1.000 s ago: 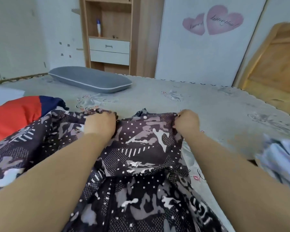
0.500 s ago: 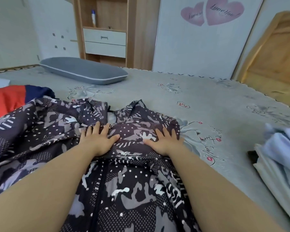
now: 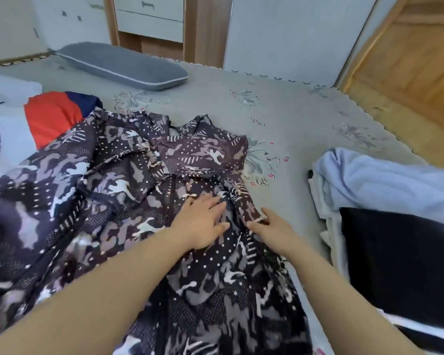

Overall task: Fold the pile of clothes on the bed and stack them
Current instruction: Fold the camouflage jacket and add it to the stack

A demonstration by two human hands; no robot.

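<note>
A dark camouflage-print jacket [image 3: 128,180] with white dots lies spread over the grey bed sheet [image 3: 287,119], zipper running down its middle. My left hand [image 3: 203,221] lies flat on the jacket's front beside the zipper, fingers straight. My right hand [image 3: 269,229] sits at the jacket's right edge, thumb and fingers touching a folded strip of the fabric; whether it pinches is unclear. A red, white and navy garment [image 3: 49,116] lies at the left under the jacket's sleeve. A light blue garment [image 3: 385,183] and a black one [image 3: 405,260] lie at the right.
A grey pillow [image 3: 123,65] rests at the bed's far side. Behind it stand a wooden shelf unit with white drawers [image 3: 149,16] and a white wardrobe [image 3: 292,34]. A wooden bed frame [image 3: 410,60] rises at the right.
Both hands let go of the collar, pressed flat on the chest, then slid down towards me. The right hand has moved to the jacket's right edge. The camera tilted downward.
</note>
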